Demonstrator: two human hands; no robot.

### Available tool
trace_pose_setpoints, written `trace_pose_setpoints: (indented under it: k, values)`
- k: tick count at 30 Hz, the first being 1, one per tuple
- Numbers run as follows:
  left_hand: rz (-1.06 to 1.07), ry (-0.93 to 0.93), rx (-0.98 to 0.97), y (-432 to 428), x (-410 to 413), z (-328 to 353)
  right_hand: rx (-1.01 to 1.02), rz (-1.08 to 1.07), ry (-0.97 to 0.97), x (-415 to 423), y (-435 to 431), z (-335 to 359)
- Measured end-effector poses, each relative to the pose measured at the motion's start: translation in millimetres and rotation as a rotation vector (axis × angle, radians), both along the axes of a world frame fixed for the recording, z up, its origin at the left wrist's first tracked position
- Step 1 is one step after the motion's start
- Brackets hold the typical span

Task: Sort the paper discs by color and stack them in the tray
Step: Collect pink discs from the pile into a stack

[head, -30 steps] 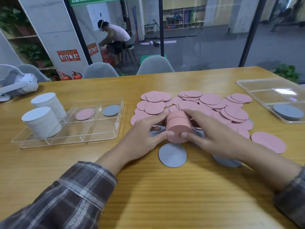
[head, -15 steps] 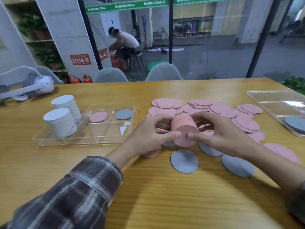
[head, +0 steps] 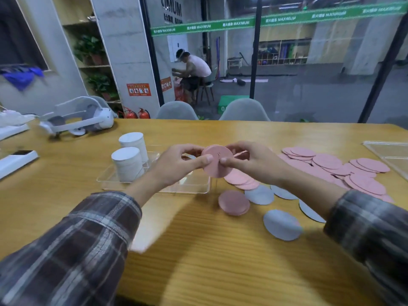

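Note:
A stack of pink paper discs (head: 217,161) is held up on edge above the table between my left hand (head: 178,164) and my right hand (head: 249,161), each gripping one side. It hovers over the right end of the clear tray (head: 114,181), which holds two tall white disc stacks (head: 129,164). Loose pink discs (head: 331,166) spread across the table to the right. A small pink pile (head: 234,202) and several grey discs (head: 281,225) lie nearer to me.
A white headset (head: 84,120) lies at the back left of the wooden table, and a white device (head: 15,160) sits at the left edge. A second clear tray (head: 390,155) stands at the far right. Two grey chairs (head: 176,110) stand behind the table.
Both hands have lifted the pink stack off the table and carried it left, over the tray's right end. The camera view has swung to the left.

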State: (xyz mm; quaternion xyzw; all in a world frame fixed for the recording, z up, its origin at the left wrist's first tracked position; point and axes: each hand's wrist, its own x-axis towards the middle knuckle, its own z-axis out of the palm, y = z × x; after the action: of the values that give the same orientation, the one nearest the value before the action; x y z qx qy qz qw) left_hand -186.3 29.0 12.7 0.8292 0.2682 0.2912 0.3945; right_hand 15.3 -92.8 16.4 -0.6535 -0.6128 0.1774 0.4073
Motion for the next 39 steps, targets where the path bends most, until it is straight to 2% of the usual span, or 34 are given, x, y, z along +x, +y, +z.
trace_pose_setpoints:
  k: [6,12,17,27,34,39]
  values:
    - [0.13,0.025,-0.055,38.0,-27.6,8.0,-0.042,0.038,-0.003,-29.1,63.5,6.3]
    - [0.357,0.144,-0.099,85.0,-30.9,13.8,-0.108,0.06,0.091,-48.4,132.6,4.1]
    - [0.41,0.268,-0.099,108.4,-28.5,16.3,-0.177,0.067,0.121,-53.4,170.4,0.7]
    - [0.455,0.508,-0.178,123.7,-10.5,18.4,-0.37,0.125,-0.01,-52.1,202.9,-0.9]
    - [0.458,0.571,-0.047,128.1,-9.6,10.7,-0.372,0.129,-0.124,-49.2,212.1,-6.3]
    - [0.437,0.626,0.032,132.1,-9.0,6.8,-0.285,0.082,-0.276,-48.8,214.9,-12.5]
